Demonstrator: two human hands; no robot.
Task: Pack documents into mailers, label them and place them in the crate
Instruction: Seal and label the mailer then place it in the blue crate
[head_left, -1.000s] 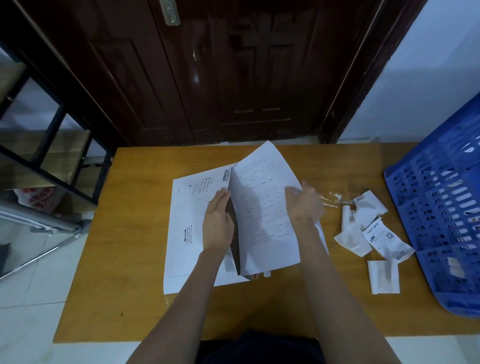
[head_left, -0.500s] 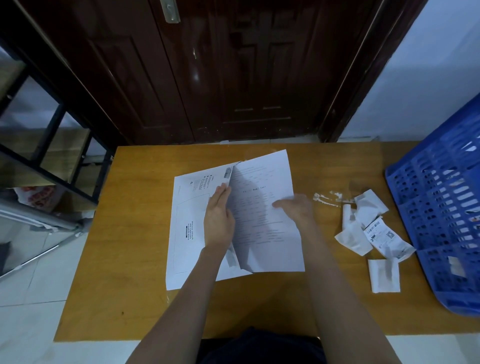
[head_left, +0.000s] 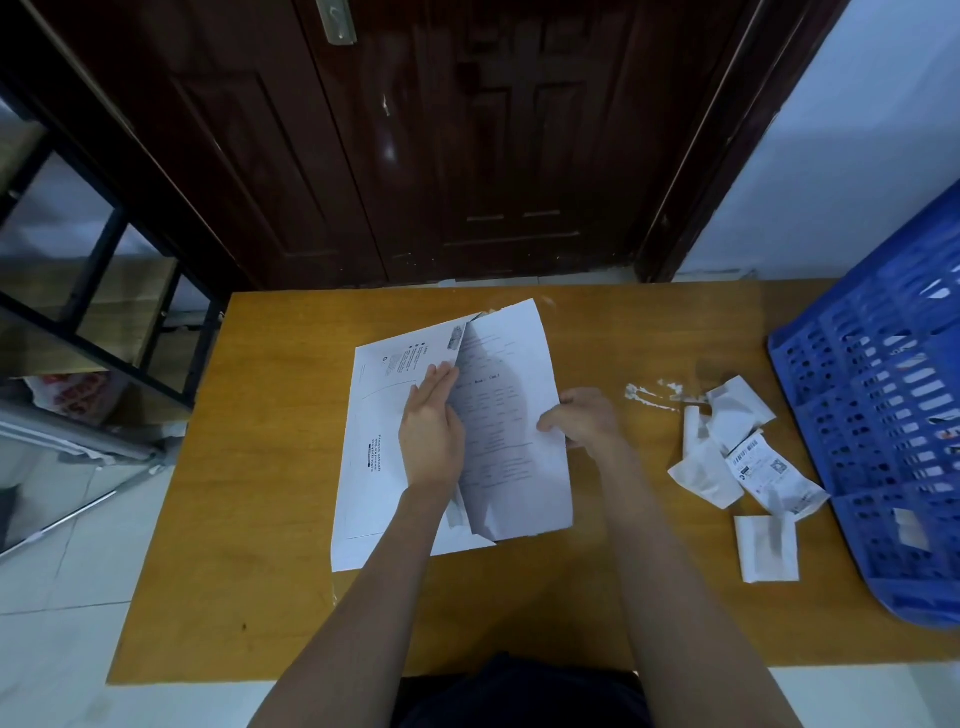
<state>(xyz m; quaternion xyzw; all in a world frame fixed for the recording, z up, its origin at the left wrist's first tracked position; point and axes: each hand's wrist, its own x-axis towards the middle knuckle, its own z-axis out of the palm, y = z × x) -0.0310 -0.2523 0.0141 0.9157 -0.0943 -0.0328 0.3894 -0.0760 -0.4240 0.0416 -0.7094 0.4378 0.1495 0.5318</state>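
Note:
A white mailer lies flat in the middle of the wooden table, its open mouth facing right. My left hand rests on the mailer's opening edge with straight fingers. A printed document sheet sits partly inside that opening. My right hand pinches the sheet's right edge. A printed shipping label lies to the right among torn backing papers. The blue plastic crate stands tilted at the table's right end.
Crumpled white backing papers and one folded piece are scattered between the document and the crate. A dark wooden door stands behind the table. A black metal shelf frame is at the left.
The document was lifted and tilted a second ago; it has come down flatter and slid left into the mailer's mouth. My right hand shifted to its right edge. My left hand stayed.

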